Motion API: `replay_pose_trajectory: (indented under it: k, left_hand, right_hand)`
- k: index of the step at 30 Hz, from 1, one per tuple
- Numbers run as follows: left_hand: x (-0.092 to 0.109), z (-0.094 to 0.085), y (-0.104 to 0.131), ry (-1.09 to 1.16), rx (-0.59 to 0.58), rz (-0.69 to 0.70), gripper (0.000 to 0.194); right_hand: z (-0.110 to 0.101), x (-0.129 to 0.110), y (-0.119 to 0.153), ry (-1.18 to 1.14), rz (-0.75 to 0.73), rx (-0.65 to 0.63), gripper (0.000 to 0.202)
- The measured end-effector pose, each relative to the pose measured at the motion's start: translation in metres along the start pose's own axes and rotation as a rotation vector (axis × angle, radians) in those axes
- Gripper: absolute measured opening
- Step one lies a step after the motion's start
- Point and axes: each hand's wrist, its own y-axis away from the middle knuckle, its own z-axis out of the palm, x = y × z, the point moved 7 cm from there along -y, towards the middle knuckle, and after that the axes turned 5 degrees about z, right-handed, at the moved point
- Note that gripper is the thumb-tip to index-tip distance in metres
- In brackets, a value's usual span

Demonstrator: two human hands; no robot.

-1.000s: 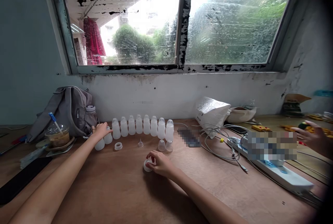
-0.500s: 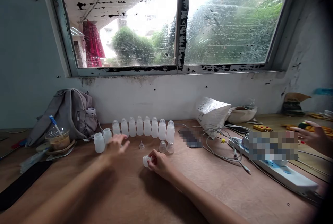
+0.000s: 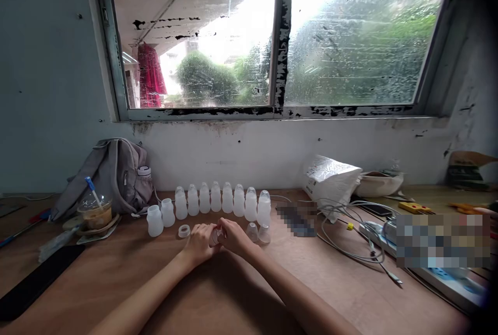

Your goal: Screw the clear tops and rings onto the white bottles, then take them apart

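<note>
My left hand [image 3: 200,243] and my right hand [image 3: 232,236] meet over the middle of the table, both closed on a small translucent baby bottle nipple piece [image 3: 213,237]. Fingers cover much of it. Just left of my left hand lies a white collar ring [image 3: 184,231]. Behind the hands, a curved row of frosted baby bottles [image 3: 215,197] stands upright with clear caps on top. Two uncapped bottles [image 3: 155,222] stand at the row's left end. Beside my right hand, two clear dome caps [image 3: 252,232] rest on the table.
A grey backpack [image 3: 116,174] and a drink cup [image 3: 95,214] stand at the left, near a black flat object [image 3: 42,278]. On the right are a silvery white bag [image 3: 330,179], tangled cables [image 3: 342,241] and a power strip [image 3: 447,283].
My left hand has come from near the uncapped bottles to join my right hand at the nipple piece. The loose nipple on the table is no longer visible. The other person's hand has left view.
</note>
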Motion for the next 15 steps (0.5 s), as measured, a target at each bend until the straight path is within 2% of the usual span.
replay_pose_trajectory:
  k: [2,5,9,12,15]
  left_hand:
    - [-0.012,-0.003,0.002,-0.017,0.017,-0.034,0.03]
    - [-0.035,-0.004,0.009,-0.051,0.049,-0.123,0.028]
    - [-0.064,0.005,0.02,-0.129,0.028,-0.226,0.032]
    - [-0.076,0.013,0.025,-0.199,-0.031,-0.293,0.034]
    - [-0.08,0.018,0.028,-0.22,-0.097,-0.334,0.036]
  right_hand:
    - [-0.004,0.003,-0.009,0.062,0.033,-0.028,0.025]
    - [-0.006,0.019,-0.017,0.176,0.172,-0.063,0.026]
    - [0.004,0.04,-0.019,0.206,0.31,-0.063,0.022]
    - [0.018,0.049,-0.014,0.192,0.366,-0.04,0.02]
    - [0.026,0.053,-0.009,0.163,0.377,0.001,0.021]
